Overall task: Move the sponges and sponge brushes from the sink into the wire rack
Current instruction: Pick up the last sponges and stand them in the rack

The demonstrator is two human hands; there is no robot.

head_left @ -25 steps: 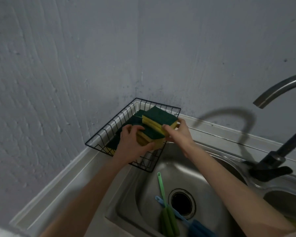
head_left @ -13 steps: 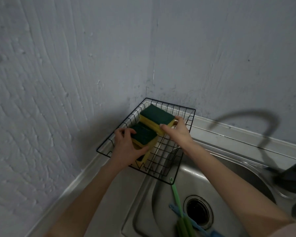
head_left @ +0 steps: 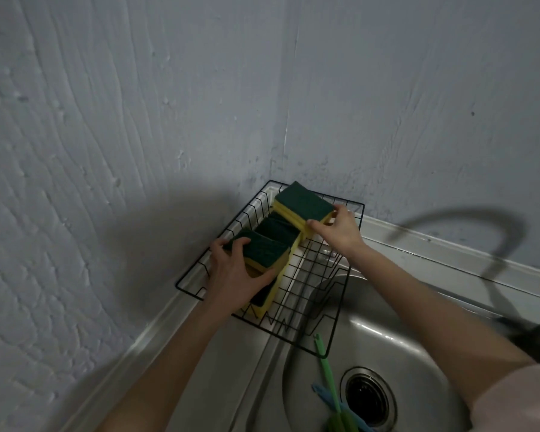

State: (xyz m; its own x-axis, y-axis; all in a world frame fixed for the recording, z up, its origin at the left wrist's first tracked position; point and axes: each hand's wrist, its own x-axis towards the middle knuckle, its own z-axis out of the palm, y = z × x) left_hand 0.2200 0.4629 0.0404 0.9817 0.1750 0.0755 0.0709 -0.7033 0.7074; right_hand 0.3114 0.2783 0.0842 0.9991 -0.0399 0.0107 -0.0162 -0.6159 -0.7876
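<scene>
Bare grey walls [head_left: 138, 120]; hands grip unlabelled sponges [head_left: 303, 204]

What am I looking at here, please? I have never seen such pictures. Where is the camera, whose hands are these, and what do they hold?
There is no machine: a person works with bare hands, and one camera worn on the head looks forward and down at them. A black wire rack sits in a wall corner, reaching over the edge of a steel sink. The left hand grips a stack of yellow sponges with green tops at the rack's near end. The right hand holds a second stack at its far end. More sponges lie between them. In the sink, beside the drain, lie a green-handled brush and a blue one, not yet moved.
</scene>
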